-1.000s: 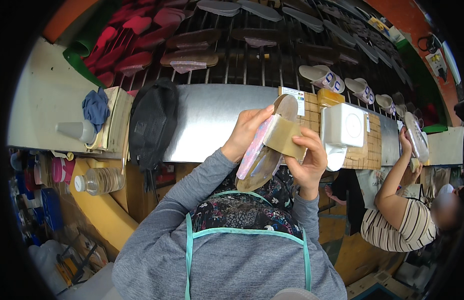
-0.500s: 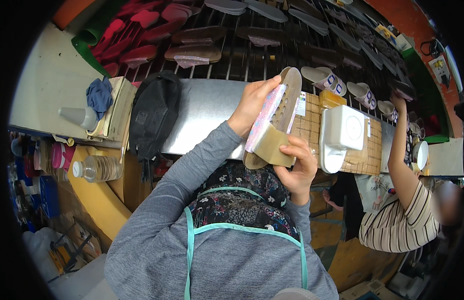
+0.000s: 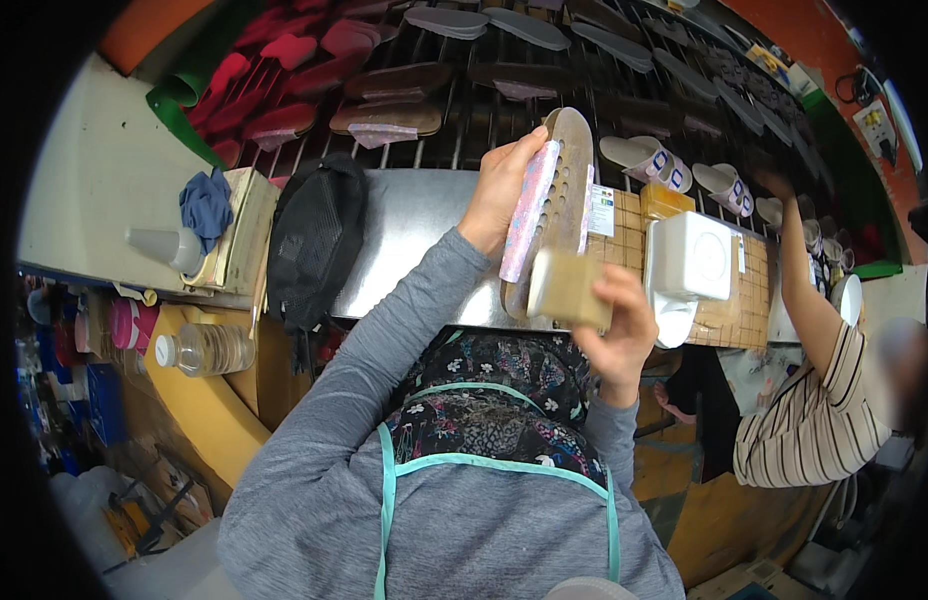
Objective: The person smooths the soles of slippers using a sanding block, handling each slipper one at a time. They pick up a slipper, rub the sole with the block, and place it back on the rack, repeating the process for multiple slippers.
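My left hand (image 3: 502, 195) grips a brown, sole-shaped shoe form (image 3: 570, 165) by its left edge, thumb near the top. The form stands nearly upright, with rows of holes down its face. A glittery pink-and-lilac strip (image 3: 529, 215) covers its left side, and a little of the same shows on the right. My right hand (image 3: 621, 325) pinches a tan block (image 3: 569, 288) with a pale left end. Motion blurs the block, and its kind is unclear. It overlaps the lower part of the form in view; whether they touch, I cannot tell.
Ahead, a rack (image 3: 454, 150) carries several soles and sandals. A metal tabletop (image 3: 409, 215) holds a black mesh bag (image 3: 319, 240); a white device (image 3: 692, 255) stands right. A plastic bottle (image 3: 209, 348) lies left. A co-worker's arm (image 3: 809, 270) reaches toward the rack at right.
My right hand and the block have shifted right, away from the form's lower left side. The form has risen slightly and stands more upright. At the rack, the co-worker's hand has moved left.
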The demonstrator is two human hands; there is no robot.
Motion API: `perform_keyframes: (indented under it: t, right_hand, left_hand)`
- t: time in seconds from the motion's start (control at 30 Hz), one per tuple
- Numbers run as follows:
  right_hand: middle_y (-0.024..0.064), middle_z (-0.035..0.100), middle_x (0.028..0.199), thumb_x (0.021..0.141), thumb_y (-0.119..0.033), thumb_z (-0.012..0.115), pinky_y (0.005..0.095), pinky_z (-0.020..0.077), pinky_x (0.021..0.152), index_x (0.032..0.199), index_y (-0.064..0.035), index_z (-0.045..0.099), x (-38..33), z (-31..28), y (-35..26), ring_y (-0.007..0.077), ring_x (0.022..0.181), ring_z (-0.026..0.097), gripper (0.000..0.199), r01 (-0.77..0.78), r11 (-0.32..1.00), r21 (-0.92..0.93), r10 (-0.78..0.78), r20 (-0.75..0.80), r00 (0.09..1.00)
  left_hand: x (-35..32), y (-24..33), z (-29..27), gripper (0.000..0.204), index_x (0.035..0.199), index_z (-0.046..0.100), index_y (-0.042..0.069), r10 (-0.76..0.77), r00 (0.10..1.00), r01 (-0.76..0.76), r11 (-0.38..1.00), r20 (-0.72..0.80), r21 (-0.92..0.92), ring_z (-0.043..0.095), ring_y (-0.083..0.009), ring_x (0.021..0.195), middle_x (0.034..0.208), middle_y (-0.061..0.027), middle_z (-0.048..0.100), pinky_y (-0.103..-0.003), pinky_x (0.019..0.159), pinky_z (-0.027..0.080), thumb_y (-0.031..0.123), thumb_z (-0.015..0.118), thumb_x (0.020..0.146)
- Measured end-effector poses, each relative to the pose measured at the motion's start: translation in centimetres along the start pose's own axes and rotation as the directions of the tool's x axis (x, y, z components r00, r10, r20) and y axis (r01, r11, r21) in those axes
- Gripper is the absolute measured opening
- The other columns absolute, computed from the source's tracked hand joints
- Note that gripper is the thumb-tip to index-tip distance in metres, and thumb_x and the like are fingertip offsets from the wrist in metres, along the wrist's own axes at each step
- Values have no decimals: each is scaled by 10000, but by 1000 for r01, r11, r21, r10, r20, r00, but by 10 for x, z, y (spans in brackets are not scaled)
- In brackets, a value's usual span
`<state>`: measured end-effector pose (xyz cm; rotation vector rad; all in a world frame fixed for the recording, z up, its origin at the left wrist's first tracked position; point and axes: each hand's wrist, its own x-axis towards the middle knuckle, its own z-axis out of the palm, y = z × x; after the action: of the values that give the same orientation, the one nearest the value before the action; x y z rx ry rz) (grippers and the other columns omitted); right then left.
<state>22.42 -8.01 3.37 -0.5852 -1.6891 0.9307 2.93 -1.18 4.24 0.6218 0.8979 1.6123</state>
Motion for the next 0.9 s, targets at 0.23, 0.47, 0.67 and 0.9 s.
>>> perform_keyframes:
  t: [0.23,0.47,0.67,0.9]
  right_hand:
    - [155,632,1098,603,41,672,353,469,855,1013,-36,664,-7,16,10,252,971,621,417,88,970,-225,-54,154,987]
    - [147,671,1069,590,29,656,351,500,827,962,-65,686,7,22,9,256,974,644,385,124,991,-52,-122,43,992]
    - [143,668,1056,590,31,663,341,500,799,963,-59,685,29,24,11,259,934,643,384,135,982,-132,-121,109,987]
    - [126,682,981,565,16,665,318,467,749,933,-63,698,5,28,9,238,833,636,377,184,977,-110,-146,286,947]
  left_hand:
    - [3,-1,-28,365,976,645,36,165,959,-188,979,-230,-78,627,-114,718,861,-38,658,-255,637,514,387,550,945]
    - [-6,12,-29,319,862,656,45,78,981,-97,990,-179,-101,562,-70,626,752,0,624,-225,559,457,346,588,940]
    - [-21,1,-15,316,832,660,33,8,997,-15,995,-76,-98,550,-62,613,736,9,621,-220,557,445,320,589,943]
    - [-12,4,-29,319,812,659,33,104,980,-113,993,-167,-41,532,-55,602,729,16,616,-217,554,428,316,590,943]
